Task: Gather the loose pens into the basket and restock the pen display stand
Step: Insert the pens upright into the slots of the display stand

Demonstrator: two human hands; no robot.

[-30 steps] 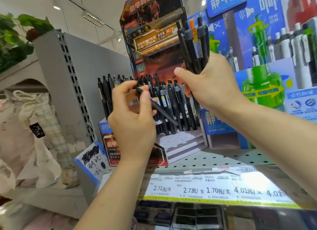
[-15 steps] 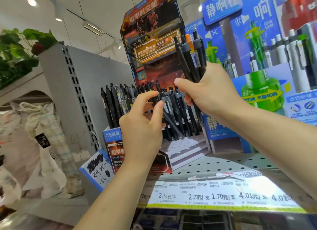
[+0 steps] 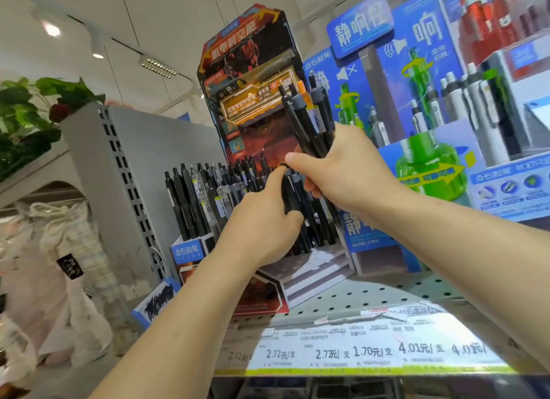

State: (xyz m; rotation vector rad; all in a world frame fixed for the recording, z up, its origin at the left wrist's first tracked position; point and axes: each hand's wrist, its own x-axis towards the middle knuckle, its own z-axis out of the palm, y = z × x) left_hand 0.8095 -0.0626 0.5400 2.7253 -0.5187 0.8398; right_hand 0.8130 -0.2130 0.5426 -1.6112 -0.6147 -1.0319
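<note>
Plant: green leaves (image 3: pixel 35 107) at the far left, on top of a grey perforated panel (image 3: pixel 125 172).
Bags: pale fabric bags (image 3: pixel 59 250) hang low on the left.
Pen display stand: the dark red and black stand (image 3: pixel 253 80) sits on the pegboard shelf (image 3: pixel 372 294), with rows of black pens (image 3: pixel 196 199) standing upright in it.
Left hand: the left hand (image 3: pixel 262 223) is in front of the stand; its fingers are curled round a black pen (image 3: pixel 290 195) among the standing rows.
Right hand: the right hand (image 3: pixel 345 166) is just right of the left; its fingers are clamped on a bundle of pens (image 3: pixel 309 122), tips pointing up.
Price strip: white labels (image 3: pixel 372 351) run along the shelf edge.
Blue displays: blue stands (image 3: pixel 416 71) of white pens fill the right.
</note>
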